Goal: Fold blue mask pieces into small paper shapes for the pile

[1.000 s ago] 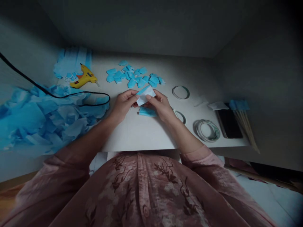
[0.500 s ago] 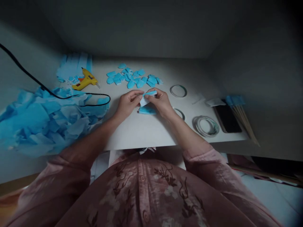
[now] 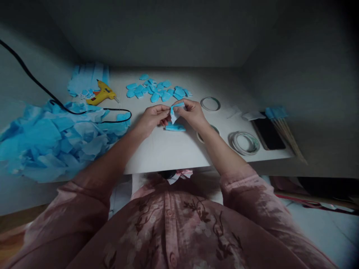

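Between my two hands is a small blue-and-white fabric piece (image 3: pixel 175 116), thin and soft like face-mask material. My left hand (image 3: pixel 153 118) pinches its left edge with thumb and fingertips. My right hand (image 3: pixel 193 114) grips its right side, the thumb lying across the front. The piece's upper edge looks folded over in blue, and its white part hangs in a point. Just below, on the table, lies a folded blue strip (image 3: pixel 175 127). Several cut blue pieces (image 3: pixel 155 97) are spread on the table beyond my hands.
A large heap of blue and white scraps (image 3: pixel 64 138) covers the left side. Behind it lie a yellow glue gun (image 3: pixel 103 93), a black cable (image 3: pixel 67 109) and stacked masks (image 3: pixel 92 76). Tape rolls (image 3: pixel 244 144), a phone (image 3: pixel 268 132) and sticks with blue tops (image 3: pixel 288 136) are on the right.
The fabric piece has turned between my fingers and now hangs narrower and more pointed. Both hands stay close together. The view has shifted slightly.
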`<act>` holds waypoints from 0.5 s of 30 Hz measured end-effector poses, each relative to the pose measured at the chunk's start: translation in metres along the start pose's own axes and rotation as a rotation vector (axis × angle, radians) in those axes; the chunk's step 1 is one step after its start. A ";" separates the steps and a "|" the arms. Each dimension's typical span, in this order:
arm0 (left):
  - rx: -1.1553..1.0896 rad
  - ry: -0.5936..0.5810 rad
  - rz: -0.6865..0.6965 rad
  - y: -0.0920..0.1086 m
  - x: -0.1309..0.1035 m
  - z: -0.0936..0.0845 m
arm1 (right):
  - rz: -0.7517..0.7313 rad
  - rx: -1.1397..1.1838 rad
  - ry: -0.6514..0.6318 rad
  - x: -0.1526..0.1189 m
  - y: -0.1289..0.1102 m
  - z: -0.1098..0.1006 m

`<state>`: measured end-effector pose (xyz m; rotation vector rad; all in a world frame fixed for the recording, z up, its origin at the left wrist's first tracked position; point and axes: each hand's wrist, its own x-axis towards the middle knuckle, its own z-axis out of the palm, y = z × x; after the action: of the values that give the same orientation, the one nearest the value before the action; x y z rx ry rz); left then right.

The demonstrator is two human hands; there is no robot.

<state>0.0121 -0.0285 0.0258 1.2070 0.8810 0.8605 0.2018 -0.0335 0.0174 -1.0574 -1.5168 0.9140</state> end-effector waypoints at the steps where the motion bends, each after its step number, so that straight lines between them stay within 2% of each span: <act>1: 0.012 0.005 0.000 0.001 0.000 0.001 | -0.017 -0.031 -0.001 0.000 0.000 0.000; 6: 0.064 0.075 -0.007 0.004 -0.001 0.004 | -0.074 -0.141 -0.017 0.001 0.003 0.000; 15: 0.123 0.111 0.011 0.005 -0.002 0.005 | -0.170 -0.274 0.001 0.002 0.007 -0.006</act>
<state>0.0153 -0.0313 0.0319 1.2804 1.0303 0.8990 0.2085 -0.0290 0.0130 -1.1008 -1.7366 0.5988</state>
